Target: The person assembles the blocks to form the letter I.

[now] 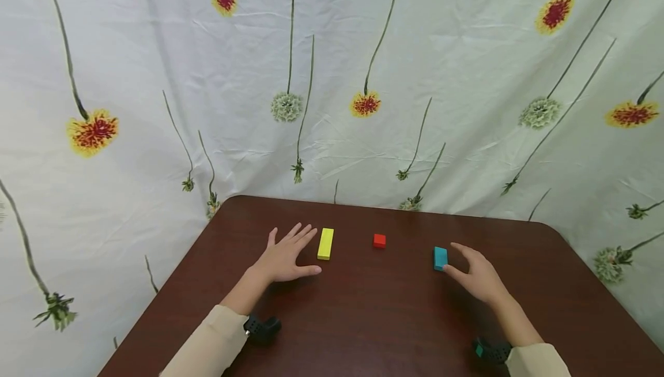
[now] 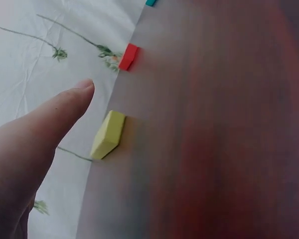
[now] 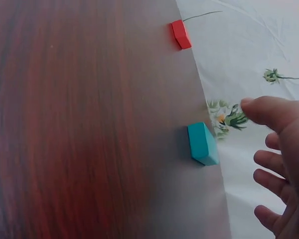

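A long yellow block (image 1: 325,244) lies on the dark wooden table, just right of my left hand (image 1: 282,259), whose fingers are spread and hold nothing. Near the middle sits a small red block (image 1: 380,241), away from both hands. My right hand (image 1: 478,276) is beside a blue block (image 1: 440,258), its thumb and fingers parted at the block's right side. In the right wrist view the blue block (image 3: 202,144) shows apart from the thumb, with nothing in the hand. The left wrist view has the yellow block (image 2: 108,134) beyond the left thumb.
The reddish-brown table (image 1: 363,319) has rounded far corners. Behind it and at both sides hangs a white cloth (image 1: 332,152) printed with flowers and stems. Each wrist wears a black strapped camera, such as the left device (image 1: 261,329).
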`<state>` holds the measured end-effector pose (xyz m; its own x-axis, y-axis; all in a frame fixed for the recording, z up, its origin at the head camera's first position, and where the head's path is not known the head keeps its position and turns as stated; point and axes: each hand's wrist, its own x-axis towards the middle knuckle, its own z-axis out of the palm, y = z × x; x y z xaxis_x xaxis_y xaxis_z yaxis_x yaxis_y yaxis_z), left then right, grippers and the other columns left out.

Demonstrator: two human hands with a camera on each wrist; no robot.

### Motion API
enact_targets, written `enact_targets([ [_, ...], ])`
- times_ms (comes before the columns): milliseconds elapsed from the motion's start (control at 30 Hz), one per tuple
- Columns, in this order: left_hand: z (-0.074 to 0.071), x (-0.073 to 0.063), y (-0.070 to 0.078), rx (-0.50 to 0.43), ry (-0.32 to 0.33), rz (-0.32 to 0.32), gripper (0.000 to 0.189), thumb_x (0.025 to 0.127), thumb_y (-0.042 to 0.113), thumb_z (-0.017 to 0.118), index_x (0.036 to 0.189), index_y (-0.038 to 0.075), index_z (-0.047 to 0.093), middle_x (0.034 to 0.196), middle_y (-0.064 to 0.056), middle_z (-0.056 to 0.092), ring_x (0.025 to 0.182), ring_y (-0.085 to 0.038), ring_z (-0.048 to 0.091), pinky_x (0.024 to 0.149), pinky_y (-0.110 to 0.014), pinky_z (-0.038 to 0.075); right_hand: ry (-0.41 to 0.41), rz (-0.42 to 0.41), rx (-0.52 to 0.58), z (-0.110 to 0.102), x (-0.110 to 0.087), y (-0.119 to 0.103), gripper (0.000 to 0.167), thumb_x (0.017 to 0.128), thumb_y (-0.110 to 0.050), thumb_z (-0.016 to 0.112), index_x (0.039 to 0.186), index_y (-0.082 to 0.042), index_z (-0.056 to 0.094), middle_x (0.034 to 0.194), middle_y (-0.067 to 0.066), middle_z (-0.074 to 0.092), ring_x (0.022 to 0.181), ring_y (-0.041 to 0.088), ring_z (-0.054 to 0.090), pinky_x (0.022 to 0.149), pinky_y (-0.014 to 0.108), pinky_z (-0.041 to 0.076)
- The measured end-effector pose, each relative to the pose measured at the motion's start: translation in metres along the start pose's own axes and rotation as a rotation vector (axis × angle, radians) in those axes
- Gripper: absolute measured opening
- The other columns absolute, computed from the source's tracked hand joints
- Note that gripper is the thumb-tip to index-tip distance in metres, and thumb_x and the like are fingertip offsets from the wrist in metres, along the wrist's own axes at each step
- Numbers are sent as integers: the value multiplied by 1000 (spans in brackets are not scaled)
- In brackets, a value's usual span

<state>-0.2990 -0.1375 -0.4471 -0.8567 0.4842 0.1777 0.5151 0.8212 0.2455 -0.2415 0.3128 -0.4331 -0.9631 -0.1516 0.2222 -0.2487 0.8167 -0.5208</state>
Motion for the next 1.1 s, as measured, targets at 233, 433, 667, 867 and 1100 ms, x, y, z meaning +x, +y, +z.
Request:
enact_targets([
  [233,-5,9,-3,-42,5,-6,91,80,61,68,151,12,38,153,-8,38,144,-28,26,106,-70,8,-19,92,94,7,3,4,63,96,-35,62,142,4,43,142,31,41,131,50,36,98,65,34],
  [433,-5,22,-5,-109,-26,-45,89,79,59,72,149,12,42,150,-7,43,142,-27,31,106,-68,9,-38,171,126,11,12,6,63,98,-37,59,144,2,40,145,30,38,133,49,33,99,65,34],
  [667,-6,39,-7,-163,-58,-80,90,74,53,78,147,12,45,150,-8,43,141,-27,33,107,-67,11,-41,192,141,16,22,8,63,97,-37,59,143,2,41,146,29,37,134,49,32,100,65,32],
  [867,-8,46,-5,-174,-106,-89,92,70,47,83,146,10,46,150,-10,42,140,-28,33,107,-66,12,-67,212,159,19,25,13,67,96,-40,61,144,2,40,147,28,37,134,49,31,100,64,33],
  [1100,-5,49,-4,-179,-113,-104,95,72,52,80,147,8,43,150,-11,42,138,-28,37,106,-66,16,-91,212,175,25,29,17,71,94,-40,63,146,2,38,149,29,33,135,50,29,101,64,32],
])
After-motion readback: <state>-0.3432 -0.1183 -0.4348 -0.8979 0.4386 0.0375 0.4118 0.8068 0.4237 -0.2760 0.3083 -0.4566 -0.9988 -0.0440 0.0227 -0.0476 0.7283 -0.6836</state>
